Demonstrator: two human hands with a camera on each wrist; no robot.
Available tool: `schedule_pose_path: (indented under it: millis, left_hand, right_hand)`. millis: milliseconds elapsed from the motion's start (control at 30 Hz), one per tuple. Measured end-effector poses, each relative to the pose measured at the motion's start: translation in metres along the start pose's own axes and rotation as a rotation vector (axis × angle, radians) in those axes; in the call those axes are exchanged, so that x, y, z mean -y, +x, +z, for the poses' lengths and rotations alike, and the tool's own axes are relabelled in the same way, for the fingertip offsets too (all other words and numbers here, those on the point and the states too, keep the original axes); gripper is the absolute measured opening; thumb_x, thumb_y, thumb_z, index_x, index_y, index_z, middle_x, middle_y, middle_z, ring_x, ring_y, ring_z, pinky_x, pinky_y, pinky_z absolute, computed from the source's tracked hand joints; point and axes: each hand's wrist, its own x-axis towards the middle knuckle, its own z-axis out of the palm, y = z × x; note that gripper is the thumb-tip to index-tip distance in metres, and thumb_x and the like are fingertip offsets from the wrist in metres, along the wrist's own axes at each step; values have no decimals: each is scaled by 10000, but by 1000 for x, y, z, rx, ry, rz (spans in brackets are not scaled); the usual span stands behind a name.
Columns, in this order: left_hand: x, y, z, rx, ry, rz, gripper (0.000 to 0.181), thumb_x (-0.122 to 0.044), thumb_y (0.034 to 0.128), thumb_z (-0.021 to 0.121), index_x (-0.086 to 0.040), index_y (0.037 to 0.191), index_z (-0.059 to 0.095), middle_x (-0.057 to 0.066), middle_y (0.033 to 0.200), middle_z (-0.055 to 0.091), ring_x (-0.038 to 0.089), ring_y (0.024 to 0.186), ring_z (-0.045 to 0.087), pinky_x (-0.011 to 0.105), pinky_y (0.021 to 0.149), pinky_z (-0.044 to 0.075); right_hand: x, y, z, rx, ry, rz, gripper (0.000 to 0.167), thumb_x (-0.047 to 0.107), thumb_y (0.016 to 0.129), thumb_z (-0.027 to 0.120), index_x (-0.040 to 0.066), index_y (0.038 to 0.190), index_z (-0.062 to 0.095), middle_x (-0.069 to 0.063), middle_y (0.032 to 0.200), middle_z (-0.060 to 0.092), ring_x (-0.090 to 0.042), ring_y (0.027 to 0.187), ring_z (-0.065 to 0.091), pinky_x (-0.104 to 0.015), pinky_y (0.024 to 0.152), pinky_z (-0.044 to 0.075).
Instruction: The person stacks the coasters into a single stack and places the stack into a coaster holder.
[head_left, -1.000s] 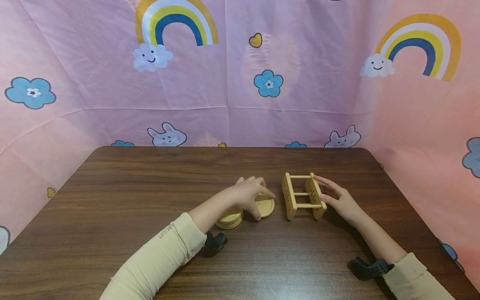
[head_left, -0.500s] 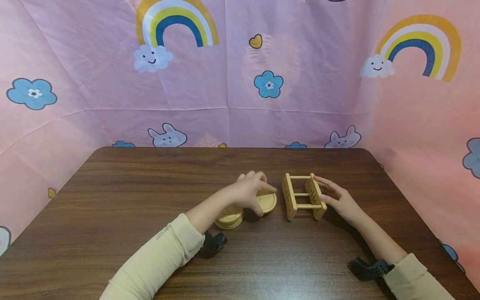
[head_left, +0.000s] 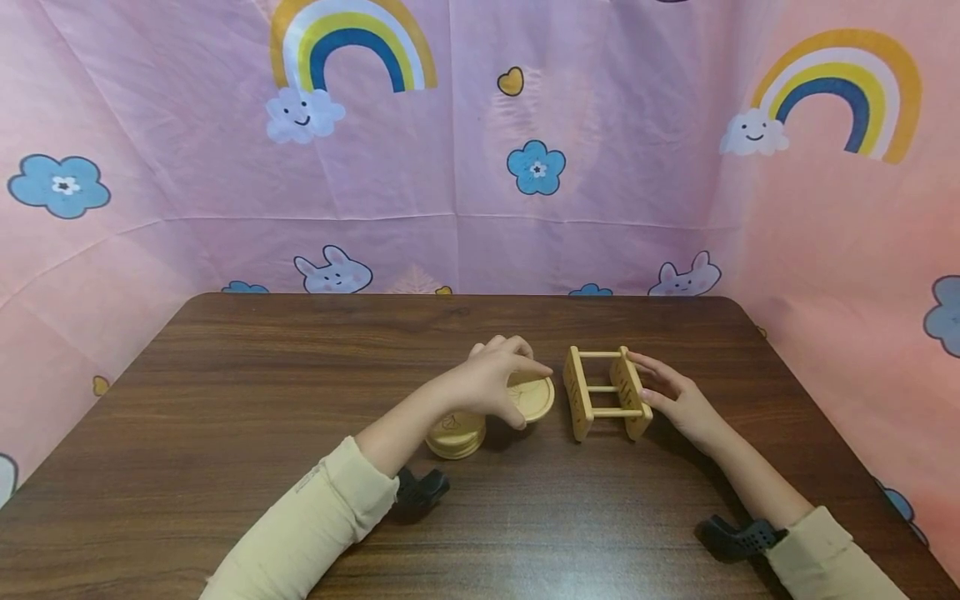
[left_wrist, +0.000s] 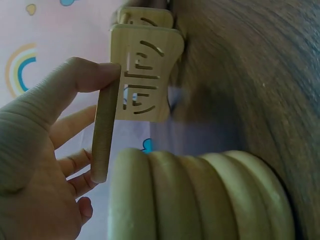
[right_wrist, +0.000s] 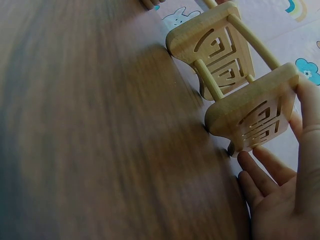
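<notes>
My left hand [head_left: 491, 383] pinches a round wooden coaster [head_left: 534, 402] between thumb and fingers, just above the table. In the left wrist view that coaster [left_wrist: 104, 135] appears edge-on, the thumb at one end and fingers behind it. Beside and below it, a stack of several coasters [head_left: 456, 437] lies on the table, partly covered by the left hand. A wooden coaster rack [head_left: 576, 392] with two cut-out side panels joined by dowels stands right of the coaster. Fairly straight fingers of my right hand [head_left: 678, 404] touch the rack's right panel [right_wrist: 262, 122].
The brown wooden table [head_left: 300, 358] reaches back to a pink and purple printed cloth [head_left: 465, 167] that hangs around its far side and right side. Black wrist mounts [head_left: 738, 537] show near both cuffs.
The left hand has raised the coaster off the table and moved it slightly away from me, tilting it a little. The right hand and the rack have stayed where they were.
</notes>
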Motion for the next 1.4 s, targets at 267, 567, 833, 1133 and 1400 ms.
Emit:
schedule_pose_path:
  millis: [267,567,833,1133,1400]
  left_hand:
    - [0,-11,-10,-54,-22,-15,758,-234,619,852,-252,1331,592,-62,1190,429,158,1106,353,389,887,268]
    - [4,-26,-19,-106,-48,-19,746,-210,599,830,-239,1312,610,-62,1163,433,168,1081,352,424,895,254]
    - [11,-40,-20,-121,-65,-9,740,-221,603,850,-224,1305,617,-38,1196,434,186,1101,353,450,913,242]
    - [15,-56,-22,-144,-85,-13,736,-221,588,834,-215,1294,626,-28,1203,447,199,1113,360,461,911,247]
    - [21,-67,-21,-153,-90,-22,728,-230,566,817,-204,1272,645,-28,1179,459,201,1091,374,451,898,256]
  right_hand:
    - [0,2,1,3,4,-24,512,39,972,523,44,1461,375,-244,1426,390,-73,1187,466,-212,886,420]
    - [0,2,1,-6,-17,-18,507,50,972,530,54,1458,386,-227,1432,394,-59,1195,453,-212,891,412]
    - [0,2,2,1,19,-8,506,52,974,525,37,1458,377,-251,1432,381,-68,1184,467,-216,885,424]
    - [0,1,1,0,15,7,510,65,977,525,55,1464,375,-225,1446,375,-69,1202,447,-215,889,418]
    - [1,0,1,-4,32,28,510,75,978,530,42,1462,371,-249,1431,378,-38,1168,472,-217,874,433]
